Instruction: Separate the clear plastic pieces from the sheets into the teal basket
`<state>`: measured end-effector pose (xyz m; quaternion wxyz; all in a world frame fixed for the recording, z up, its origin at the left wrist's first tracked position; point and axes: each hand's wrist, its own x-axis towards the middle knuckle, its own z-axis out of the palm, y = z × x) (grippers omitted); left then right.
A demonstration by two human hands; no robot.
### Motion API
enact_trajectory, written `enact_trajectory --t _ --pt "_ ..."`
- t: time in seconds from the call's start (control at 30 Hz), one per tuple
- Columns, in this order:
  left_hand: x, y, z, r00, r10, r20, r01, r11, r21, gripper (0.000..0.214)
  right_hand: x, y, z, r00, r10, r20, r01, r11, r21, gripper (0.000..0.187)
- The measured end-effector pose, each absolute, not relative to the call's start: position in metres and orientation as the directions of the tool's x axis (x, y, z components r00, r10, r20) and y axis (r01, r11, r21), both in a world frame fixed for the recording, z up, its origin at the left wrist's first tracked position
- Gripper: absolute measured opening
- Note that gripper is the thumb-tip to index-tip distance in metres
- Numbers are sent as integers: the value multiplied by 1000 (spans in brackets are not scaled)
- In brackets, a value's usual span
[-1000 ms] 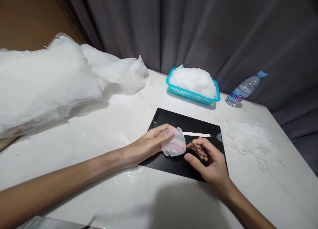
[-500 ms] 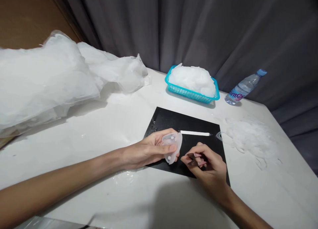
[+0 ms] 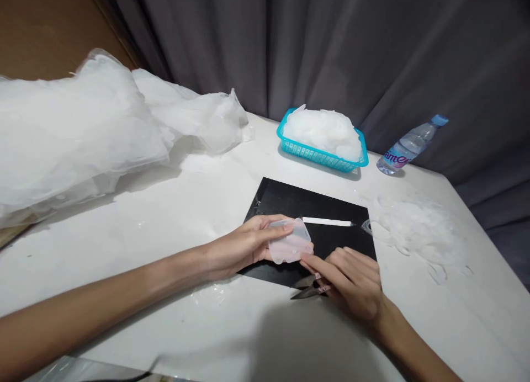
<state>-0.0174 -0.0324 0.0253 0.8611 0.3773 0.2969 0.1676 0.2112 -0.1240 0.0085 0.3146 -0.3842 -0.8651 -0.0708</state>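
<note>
My left hand is closed on a small clear plastic piece, held just above the black mat. My right hand grips small thread snips, blades pointing left over the mat's near edge; its forefinger reaches up to touch the lower edge of the clear piece. A thin white stick lies on the mat beyond both hands.
A teal basket heaped with clear plastic pieces stands at the back. A water bottle lies at the far right. Clear offcuts are scattered right of the mat. A big bag of white plastic fills the left.
The left hand turned the clear piece from edge-on back to flat. The right hand dropped toward the mat's near edge, snips now pointing left, forefinger stretched to the piece.
</note>
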Motion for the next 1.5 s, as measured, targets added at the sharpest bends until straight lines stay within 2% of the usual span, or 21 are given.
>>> enact_trajectory --t 0.2,0.47,0.67,0.77,0.87,0.9,0.97,1.03,1.07,1.17,1.23,1.33,1.5 --pt "-18 -32 26 730 521 -442 -83 710 700 27 207 -123 12 -492 626 605 730 676 -106 17" --pt "-19 -31 28 763 485 -428 -98 741 664 22 204 -118 12 -386 642 663 732 650 -204 15" --pt "-18 -31 29 775 457 -437 -49 733 678 29 205 -119 10 -360 660 660 709 653 -266 16" --pt "-19 -30 27 778 484 -399 -54 685 726 49 207 -120 7 -287 713 640 674 624 -394 16" --pt "-21 -27 23 805 519 -289 -15 504 863 69 207 -121 6 -195 807 558 624 541 -564 19" --pt "-22 -27 23 810 536 -238 14 388 921 68 207 -122 6 -167 833 527 610 508 -609 20" --pt "-24 -27 22 799 590 -114 84 79 993 48 205 -123 6 -125 872 474 588 450 -672 20" --pt "-25 -29 22 758 652 29 157 -226 961 23 202 -125 6 -99 894 437 569 411 -712 19" --pt "-25 -30 23 731 675 103 188 -343 920 18 200 -126 6 -91 903 420 560 395 -728 19" --pt "-27 -32 26 686 684 247 207 -508 836 15 197 -128 5 -63 926 372 535 346 -771 14" --pt "-28 -33 28 710 649 273 128 -500 856 15 195 -129 5 -43 940 338 510 312 -801 12" --pt "-28 -34 29 765 611 204 42 -364 931 18 192 -130 7 -23 957 290 467 267 -843 11" --pt "-25 -38 32 741 668 74 99 -218 971 17 193 -130 12 -49 966 252 412 249 -876 6"
